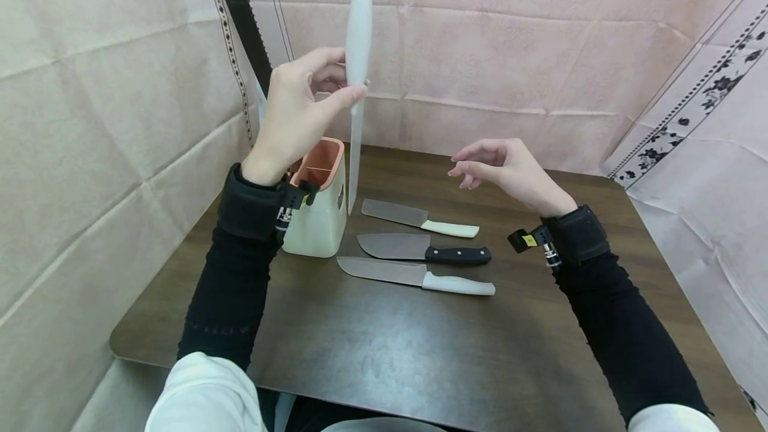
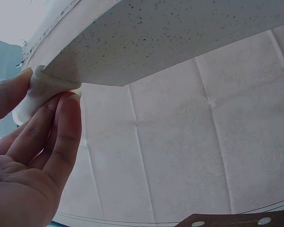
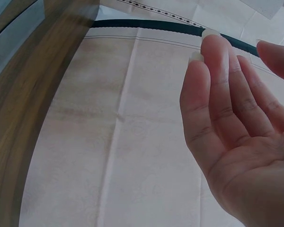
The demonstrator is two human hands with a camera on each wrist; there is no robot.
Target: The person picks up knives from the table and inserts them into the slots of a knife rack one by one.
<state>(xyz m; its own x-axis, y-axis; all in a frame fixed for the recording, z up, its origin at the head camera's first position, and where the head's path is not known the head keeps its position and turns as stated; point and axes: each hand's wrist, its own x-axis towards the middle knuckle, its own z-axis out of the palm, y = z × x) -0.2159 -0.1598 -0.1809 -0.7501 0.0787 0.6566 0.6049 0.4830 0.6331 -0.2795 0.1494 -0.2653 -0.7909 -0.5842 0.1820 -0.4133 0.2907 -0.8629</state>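
My left hand [image 1: 303,102] pinches a white-handled knife [image 1: 359,32] near the base of its handle. The knife stands upright in the air, handle up and blade down, beside the knife block [image 1: 315,219]. In the left wrist view, thumb and fingertips press the handle's end, and the broad speckled blade [image 2: 132,42] stretches away. Pale green with an orange top, the block is partly hidden behind the left wrist. My right hand [image 1: 507,169] hovers over the table's right half, fingers loosely bent and holding nothing.
Three knives lie in a row on the brown table [image 1: 384,345]: a pale-handled cleaver [image 1: 450,228], a black-handled knife [image 1: 459,256] and another white-handled knife [image 1: 459,284]. Their handles point right. Cloth-covered walls [image 1: 510,52] enclose the table at the back and sides.
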